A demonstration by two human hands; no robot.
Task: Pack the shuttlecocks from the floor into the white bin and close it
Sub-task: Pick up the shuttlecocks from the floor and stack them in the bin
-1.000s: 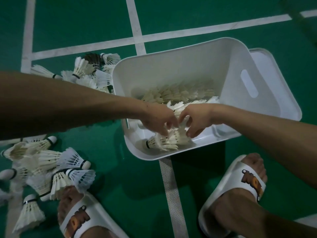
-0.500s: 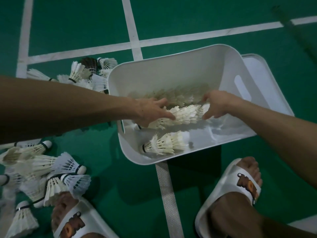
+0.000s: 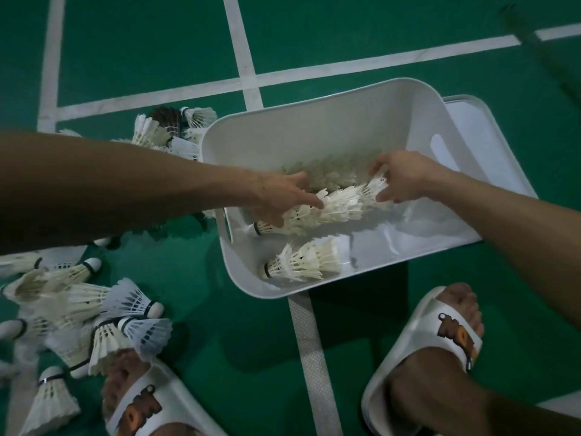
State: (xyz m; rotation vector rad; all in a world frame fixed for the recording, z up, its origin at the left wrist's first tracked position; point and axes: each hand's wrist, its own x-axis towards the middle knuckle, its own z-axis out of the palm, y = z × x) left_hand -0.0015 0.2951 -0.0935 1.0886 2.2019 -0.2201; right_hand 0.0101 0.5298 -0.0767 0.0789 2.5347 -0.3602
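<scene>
The white bin (image 3: pixel 317 124) stands open on the green floor. Inside it, a long nested row of white shuttlecocks (image 3: pixel 327 209) lies across the middle. My left hand (image 3: pixel 283 199) grips the row's cork end and my right hand (image 3: pixel 399 180) pinches its feather end. A shorter nested stack (image 3: pixel 301 262) lies near the bin's front wall, and another dim row (image 3: pixel 323 171) lies behind. Loose shuttlecocks (image 3: pixel 78 309) are heaped on the floor at left, with more (image 3: pixel 169 130) behind the bin's left corner.
The bin's white lid (image 3: pixel 490 140) lies flat on the floor under the bin's right side. My feet in white slides are at the bottom left (image 3: pixel 138 407) and bottom right (image 3: pixel 440 338). White court lines (image 3: pixel 308 350) cross the floor.
Both hands moved apart from a meeting point near the front stack, up to the two ends of the long row in the bin's middle. The view shifted slightly.
</scene>
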